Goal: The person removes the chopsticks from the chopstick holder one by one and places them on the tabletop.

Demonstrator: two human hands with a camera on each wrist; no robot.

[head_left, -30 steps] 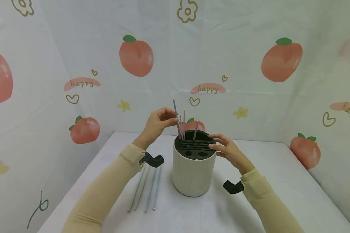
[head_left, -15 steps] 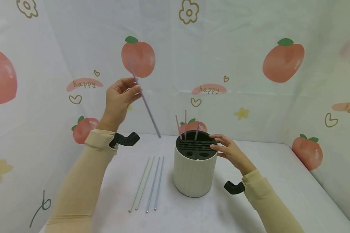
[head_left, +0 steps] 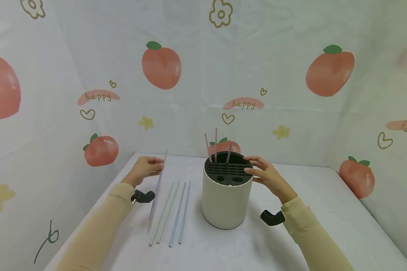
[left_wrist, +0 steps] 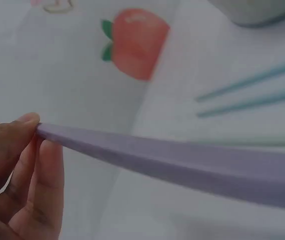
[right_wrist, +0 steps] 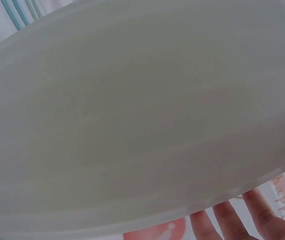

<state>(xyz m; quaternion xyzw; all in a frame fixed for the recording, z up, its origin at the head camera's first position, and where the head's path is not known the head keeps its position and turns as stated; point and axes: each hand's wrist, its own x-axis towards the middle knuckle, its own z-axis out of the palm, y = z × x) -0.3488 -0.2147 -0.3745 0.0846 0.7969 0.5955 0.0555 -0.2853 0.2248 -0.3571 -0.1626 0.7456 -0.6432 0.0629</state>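
Observation:
My left hand (head_left: 145, 170) pinches a purple chopstick (head_left: 158, 184) near its far end, thumb against fingers. In the left wrist view the purple chopstick (left_wrist: 172, 162) runs from the fingertips across to the right edge. On the table just right of it, two green chopsticks (head_left: 168, 212) and two blue chopsticks (head_left: 181, 214) lie roughly parallel. A cream utensil holder (head_left: 225, 203) with a black slotted top stands upright. My right hand (head_left: 269, 177) rests on its right rim, fingers spread. Two pink chopsticks (head_left: 216, 146) and another purple chopstick (head_left: 229, 152) stick up from its rear opening.
The white table (head_left: 291, 241) reaches back to a hanging cloth (head_left: 196, 56) printed with peaches, hearts and flowers. Both wrists wear a black camera mount, the left one (head_left: 144, 196) close over the table.
My left hand drew the purple chopstick up out of the holder, swung it left, then lowered it beside the green chopsticks. My right hand stayed at the holder's rim.

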